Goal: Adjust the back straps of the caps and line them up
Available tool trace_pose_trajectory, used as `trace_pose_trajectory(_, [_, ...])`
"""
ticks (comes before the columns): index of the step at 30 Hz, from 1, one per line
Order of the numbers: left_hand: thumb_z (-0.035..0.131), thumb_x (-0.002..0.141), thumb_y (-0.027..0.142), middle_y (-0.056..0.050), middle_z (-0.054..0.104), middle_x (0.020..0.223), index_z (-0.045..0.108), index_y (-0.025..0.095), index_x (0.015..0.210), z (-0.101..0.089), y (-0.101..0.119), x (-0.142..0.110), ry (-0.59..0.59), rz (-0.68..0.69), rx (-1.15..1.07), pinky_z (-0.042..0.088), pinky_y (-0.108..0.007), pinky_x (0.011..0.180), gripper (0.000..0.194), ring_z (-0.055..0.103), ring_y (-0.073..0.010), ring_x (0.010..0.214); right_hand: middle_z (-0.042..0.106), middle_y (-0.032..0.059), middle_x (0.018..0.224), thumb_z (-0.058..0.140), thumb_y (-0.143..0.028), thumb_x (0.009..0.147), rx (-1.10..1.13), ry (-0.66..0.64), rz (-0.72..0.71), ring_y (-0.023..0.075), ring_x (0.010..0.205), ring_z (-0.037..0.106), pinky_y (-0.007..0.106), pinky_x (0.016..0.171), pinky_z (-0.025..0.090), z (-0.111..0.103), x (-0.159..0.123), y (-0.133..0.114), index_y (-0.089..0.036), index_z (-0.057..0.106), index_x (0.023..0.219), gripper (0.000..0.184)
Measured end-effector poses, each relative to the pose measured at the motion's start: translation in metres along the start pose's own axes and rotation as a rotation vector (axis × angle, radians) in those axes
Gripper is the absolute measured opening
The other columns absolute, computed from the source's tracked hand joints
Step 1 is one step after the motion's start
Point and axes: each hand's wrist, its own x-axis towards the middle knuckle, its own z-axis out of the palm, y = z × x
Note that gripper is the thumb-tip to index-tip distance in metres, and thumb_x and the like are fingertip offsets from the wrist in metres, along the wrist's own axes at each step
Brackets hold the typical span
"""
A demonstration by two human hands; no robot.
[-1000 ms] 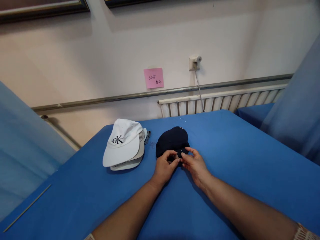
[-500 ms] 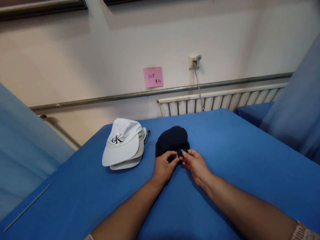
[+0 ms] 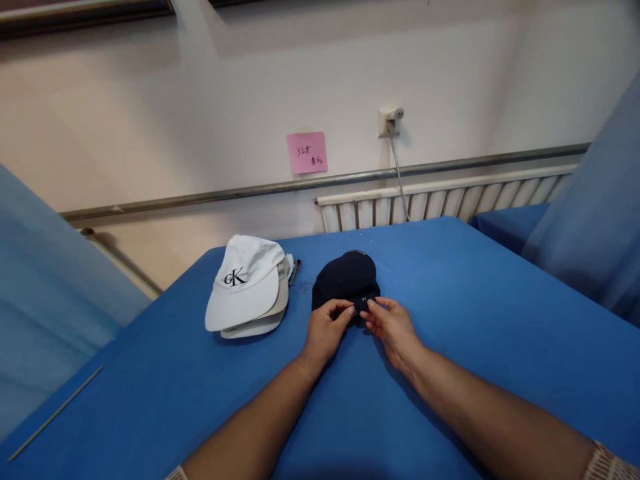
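A dark navy or black baseball cap (image 3: 345, 277) lies on the blue-covered table (image 3: 450, 300), its back strap turned toward me. My left hand (image 3: 324, 331) pinches the strap from the left with thumb and forefinger. From the right, my right hand (image 3: 394, 328) grips the same strap, thumb on top beside a small shiny ring or buckle part. Fine detail of the fastening is too small to tell. To the left sits a stack of caps, with a white cap (image 3: 253, 277) on top bearing black letters; pale brims show underneath it.
A thin stick (image 3: 55, 413) lies at the table's left edge. Behind the table are a metal rail (image 3: 225, 195), a radiator (image 3: 385, 208) and a wall socket (image 3: 389, 123) with a hanging cord. Blue curtains (image 3: 45, 300) flank both sides. A pink note (image 3: 307, 153) is on the wall.
My left thumb and fingers have closed in on the strap, and its small opening by the fingertips no longer shows. The cap and the stack stay in place.
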Motion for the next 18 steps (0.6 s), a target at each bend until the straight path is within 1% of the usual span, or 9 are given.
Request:
trace_pose_trajectory(2, [0.070, 0.071, 0.036, -0.002, 0.065, 0.072, 0.065, 0.015, 0.086, 0.001, 0.001, 0.001, 0.016, -0.066, -0.093, 0.047, -0.022, 0.052, 0.027, 0.060, -0.0129, 0.060, 0.069, 0.0009, 0.075, 0.082, -0.022, 0.062, 0.063, 0.035, 0.023, 0.0151, 0.069, 0.067, 0.022, 0.055, 0.049, 0.001, -0.002, 0.002, -0.021, 0.055, 0.094, 0.042])
trace_pose_trajectory(3, [0.072, 0.069, 0.035, -0.001, 0.064, 0.071, 0.063, 0.015, 0.086, 0.001, 0.001, 0.001, 0.025, -0.084, -0.131, 0.047, -0.022, 0.051, 0.028, 0.059, -0.0120, 0.059, 0.069, 0.0012, 0.075, 0.082, -0.020, 0.062, 0.084, 0.023, 0.045, 0.0150, 0.069, 0.067, 0.022, 0.055, 0.049, 0.001, -0.004, 0.003, -0.020, 0.056, 0.093, 0.041])
trace_pose_trajectory(5, [0.074, 0.066, 0.033, 0.000, 0.063, 0.071, 0.060, 0.015, 0.084, 0.001, 0.002, 0.002, 0.040, -0.096, -0.177, 0.047, -0.021, 0.053, 0.030, 0.058, -0.0110, 0.059, 0.069, 0.0021, 0.074, 0.081, -0.018, 0.062, 0.084, -0.046, 0.103, 0.0139, 0.068, 0.066, 0.021, 0.056, 0.048, 0.001, -0.007, 0.004, -0.019, 0.059, 0.087, 0.033])
trace_pose_trajectory(8, [0.075, 0.064, 0.031, 0.000, 0.062, 0.071, 0.057, 0.015, 0.079, 0.000, 0.002, 0.003, 0.057, -0.061, -0.160, 0.048, -0.022, 0.056, 0.029, 0.059, -0.0114, 0.061, 0.068, 0.0027, 0.071, 0.081, -0.018, 0.061, 0.031, -0.163, 0.167, 0.0117, 0.066, 0.064, 0.021, 0.057, 0.046, 0.002, -0.012, 0.003, -0.015, 0.065, 0.078, 0.024])
trace_pose_trajectory(13, [0.074, 0.065, 0.030, 0.000, 0.064, 0.073, 0.059, 0.016, 0.077, 0.001, 0.004, 0.002, 0.082, 0.037, -0.058, 0.049, -0.024, 0.063, 0.024, 0.062, -0.0136, 0.068, 0.064, 0.0006, 0.068, 0.083, -0.020, 0.056, -0.024, -0.199, 0.131, 0.0102, 0.064, 0.059, 0.021, 0.057, 0.043, 0.002, -0.012, 0.002, -0.015, 0.065, 0.073, 0.025])
trace_pose_trajectory(18, [0.071, 0.068, 0.029, -0.001, 0.066, 0.075, 0.060, 0.017, 0.080, 0.002, 0.004, -0.002, 0.118, 0.050, -0.003, 0.049, -0.025, 0.065, 0.020, 0.064, -0.0152, 0.071, 0.063, -0.0003, 0.066, 0.086, -0.026, 0.053, -0.050, -0.217, 0.090, 0.0100, 0.061, 0.056, 0.023, 0.056, 0.042, 0.001, -0.008, 0.005, -0.015, 0.063, 0.070, 0.030])
